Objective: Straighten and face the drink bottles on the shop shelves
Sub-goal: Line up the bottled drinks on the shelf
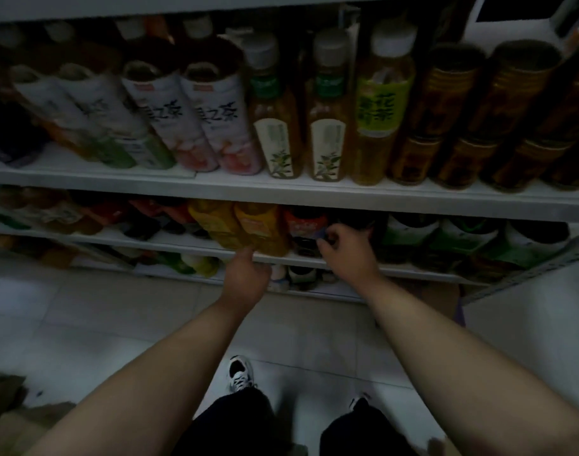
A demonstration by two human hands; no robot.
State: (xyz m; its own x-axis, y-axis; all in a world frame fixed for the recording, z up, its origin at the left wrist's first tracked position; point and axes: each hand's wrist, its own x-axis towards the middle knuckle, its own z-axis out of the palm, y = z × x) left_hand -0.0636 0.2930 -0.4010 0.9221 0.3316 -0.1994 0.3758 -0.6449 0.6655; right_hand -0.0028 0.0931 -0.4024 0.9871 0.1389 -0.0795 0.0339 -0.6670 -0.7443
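Note:
On the lower shelf (195, 243) stand two orange drink bottles (261, 230) side by side, and to their right a dark bottle with a red label (306, 225). My left hand (247, 274) reaches up to the base of the right orange bottle, fingers touching its bottom edge. My right hand (342, 248) curls its fingers round the lower part of the red-labelled bottle. The bottles' tops are hidden behind the upper shelf board (314, 192).
The upper shelf carries white-labelled tea bottles (189, 113), amber bottles with pale labels (275, 126), a green-labelled bottle (380, 106) and dark gold bottles (462, 110). Green-labelled bottles (410, 232) stand right of my right hand. Below are a bottom shelf, tiled floor (116, 324) and my shoes.

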